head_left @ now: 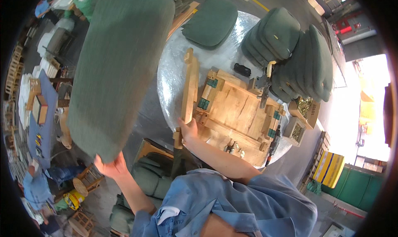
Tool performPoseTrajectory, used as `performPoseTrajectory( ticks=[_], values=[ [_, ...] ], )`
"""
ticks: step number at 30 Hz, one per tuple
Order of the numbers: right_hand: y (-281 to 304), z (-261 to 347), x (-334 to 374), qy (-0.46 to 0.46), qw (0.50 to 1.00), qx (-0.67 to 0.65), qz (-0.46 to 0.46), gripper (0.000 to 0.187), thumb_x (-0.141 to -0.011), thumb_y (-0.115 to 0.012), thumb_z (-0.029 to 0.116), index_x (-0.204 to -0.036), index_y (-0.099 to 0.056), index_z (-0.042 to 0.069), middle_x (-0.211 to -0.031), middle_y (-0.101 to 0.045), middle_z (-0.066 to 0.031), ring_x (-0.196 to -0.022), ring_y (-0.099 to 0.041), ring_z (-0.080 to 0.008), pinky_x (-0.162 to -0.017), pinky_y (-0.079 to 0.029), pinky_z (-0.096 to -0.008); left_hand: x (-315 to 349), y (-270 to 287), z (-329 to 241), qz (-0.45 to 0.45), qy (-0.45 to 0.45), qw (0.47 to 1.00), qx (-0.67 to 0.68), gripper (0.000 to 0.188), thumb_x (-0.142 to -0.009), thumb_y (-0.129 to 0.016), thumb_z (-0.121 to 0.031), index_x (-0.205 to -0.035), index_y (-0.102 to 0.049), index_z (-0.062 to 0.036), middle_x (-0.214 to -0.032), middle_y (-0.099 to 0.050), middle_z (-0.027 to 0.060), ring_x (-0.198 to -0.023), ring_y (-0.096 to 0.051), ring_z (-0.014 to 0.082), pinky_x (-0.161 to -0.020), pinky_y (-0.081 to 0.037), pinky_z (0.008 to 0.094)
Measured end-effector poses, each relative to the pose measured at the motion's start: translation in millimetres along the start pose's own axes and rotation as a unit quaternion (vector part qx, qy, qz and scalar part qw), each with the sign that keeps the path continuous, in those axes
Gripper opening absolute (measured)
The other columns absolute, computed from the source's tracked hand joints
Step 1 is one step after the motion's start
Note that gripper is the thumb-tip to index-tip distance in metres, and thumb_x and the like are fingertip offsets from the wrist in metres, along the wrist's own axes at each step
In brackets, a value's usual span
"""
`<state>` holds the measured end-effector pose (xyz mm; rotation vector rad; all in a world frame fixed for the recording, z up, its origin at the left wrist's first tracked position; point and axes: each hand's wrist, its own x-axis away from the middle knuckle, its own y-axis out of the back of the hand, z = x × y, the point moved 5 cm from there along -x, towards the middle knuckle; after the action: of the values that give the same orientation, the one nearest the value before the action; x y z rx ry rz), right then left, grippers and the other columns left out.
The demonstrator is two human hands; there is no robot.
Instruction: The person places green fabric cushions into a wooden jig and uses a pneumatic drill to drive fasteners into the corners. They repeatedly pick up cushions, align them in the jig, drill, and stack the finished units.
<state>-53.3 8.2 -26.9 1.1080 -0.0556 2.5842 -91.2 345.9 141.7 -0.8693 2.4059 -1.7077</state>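
Note:
A large green upholstered cushion panel (120, 71) stands tall on the left, tilted. My left hand (112, 166) grips its lower end, thumb and fingers closed on the edge. My right hand (189, 131) is wrapped round a pale wooden frame piece (190, 83), a long bar with a shorter rail along it, at the table's left edge. Right of that hand, a wooden jig (236, 106) with green pads and a metal clamp (263, 85) lies on the round table (168, 77), which is covered in shiny film. I cannot tell whether panel and wood are joined.
Green seat pads are stacked (273, 34) at the table's far right; another pad (211, 23) lies at the back. Boxes of small metal parts (306, 108) and a power driver (271, 148) are at the right. More green cushions (149, 175) sit below; a co-worker (37, 183) is far left.

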Motion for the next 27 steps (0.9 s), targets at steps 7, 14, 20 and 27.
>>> performPoseTrajectory(
  ticks=[7, 14, 20, 27],
  values=[
    [-30, 63, 12, -0.037, 0.988, -0.135, 0.067, 0.106, -0.096, -0.068, 0.068, -0.173, -0.021, 0.012, -0.171, -0.039, -0.0147, -0.156, -0.036, -0.0368, -0.126, -0.029, -0.0565, -9, 19, -1, 0.032, 0.124, 0.99, -0.065, 0.077, -0.08, -0.068, -0.008, -0.154, -0.049, 0.0026, -0.15, -0.06, 0.0216, -0.138, -0.059, 0.0401, -0.115, -0.053, 0.0569],
    [195, 187, 57, 0.257, 0.881, -0.37, -0.141, 0.067, -0.111, -0.044, 0.061, -0.146, -0.059, 0.005, -0.144, -0.064, -0.0117, -0.131, -0.061, -0.0313, -0.108, -0.053, -0.0486, 2, -3, 115, 0.099, 0.431, 0.89, -0.111, 0.083, -0.075, -0.07, 0.002, -0.155, -0.047, 0.003, -0.142, -0.064, 0.017, -0.132, -0.065, 0.0325, -0.11, -0.055, 0.0436],
    [320, 144, 199, 0.285, 0.843, -0.424, -0.169, 0.07, -0.109, -0.044, 0.058, -0.15, -0.059, 0.004, -0.151, -0.062, -0.0146, -0.133, -0.062, -0.0317, -0.11, -0.051, -0.0463, 14, -27, 193, 0.244, 0.542, 0.702, -0.393, 0.086, -0.077, -0.074, 0.005, -0.158, -0.044, 0.0016, -0.134, -0.065, 0.0132, -0.121, -0.065, 0.0212, -0.094, -0.057, 0.0326],
    [392, 28, 255, 0.118, 0.873, -0.107, -0.461, 0.068, -0.111, -0.046, 0.064, -0.122, -0.073, 0.002, -0.116, -0.076, -0.0129, -0.115, -0.071, -0.028, -0.105, -0.054, -0.0427, 20, -11, 319, 0.362, 0.464, 0.622, -0.516, 0.064, -0.088, -0.065, -0.008, -0.15, -0.053, 0.001, -0.14, -0.064, 0.019, -0.128, -0.062, 0.0235, -0.101, -0.054, 0.0379]
  ],
)
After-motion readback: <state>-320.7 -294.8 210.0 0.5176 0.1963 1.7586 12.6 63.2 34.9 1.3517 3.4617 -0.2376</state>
